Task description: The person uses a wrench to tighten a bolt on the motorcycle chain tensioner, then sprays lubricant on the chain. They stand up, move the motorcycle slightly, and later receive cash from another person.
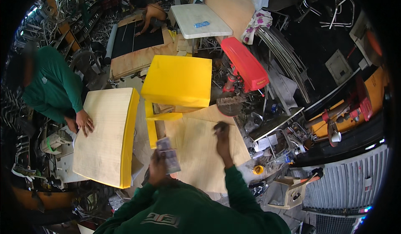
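My left hand [158,167] holds a small grey printed packet [168,154] upright near my chest, just left of a plywood panel [200,154]. My right hand [221,138] reaches forward over that panel, fingers closed on a small dark object [220,127] that presses on the wood near its far edge. Both of my sleeves are dark green. A yellow foam cushion [178,81] lies just beyond the panel, with a yellow frame piece [151,121] under it.
A person in green at left rests a hand [85,122] on a wood-faced yellow-edged panel [105,136]. A red cushion [244,62], a white board [199,20], metal tubes [284,54] and tools lie beyond. Another person [153,17] crouches far back. A plastic chair [292,192] stands lower right.
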Motion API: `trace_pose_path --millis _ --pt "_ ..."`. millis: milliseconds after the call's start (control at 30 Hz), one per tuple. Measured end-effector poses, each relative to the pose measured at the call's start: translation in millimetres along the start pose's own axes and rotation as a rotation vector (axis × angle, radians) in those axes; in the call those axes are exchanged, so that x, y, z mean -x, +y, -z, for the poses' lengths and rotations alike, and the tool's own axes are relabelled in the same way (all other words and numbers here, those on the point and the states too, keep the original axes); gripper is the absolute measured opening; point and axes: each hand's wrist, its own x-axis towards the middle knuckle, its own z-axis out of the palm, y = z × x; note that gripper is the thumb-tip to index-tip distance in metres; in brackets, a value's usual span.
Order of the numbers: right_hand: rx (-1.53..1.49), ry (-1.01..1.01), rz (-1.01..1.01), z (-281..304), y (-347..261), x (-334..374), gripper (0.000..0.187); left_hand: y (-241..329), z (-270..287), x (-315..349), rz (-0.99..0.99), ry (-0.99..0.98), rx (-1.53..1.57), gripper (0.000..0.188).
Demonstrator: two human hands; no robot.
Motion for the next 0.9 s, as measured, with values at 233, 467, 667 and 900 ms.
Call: trace_pose_path --millis 233,467,667,900 --pt "0.834 0.269 0.339 60 73 -351 0.071 12 95 -227 -0.613 0.158 -0.365 0.038" --pt "1.571 0.218 0.193 82 209 -554 0.083 31 62 -465 -0.38 -0.064 -0.309 0.029" --pt "1.711 0.228 -0.176 86 218 -561 0.081 53 16 -533 -0.084 -0.154 -0.199 0.021" --pt "1.836 0.212 -0.254 94 229 -562 0.083 65 3 -584 -0.111 -0.194 -0.083 0.028"
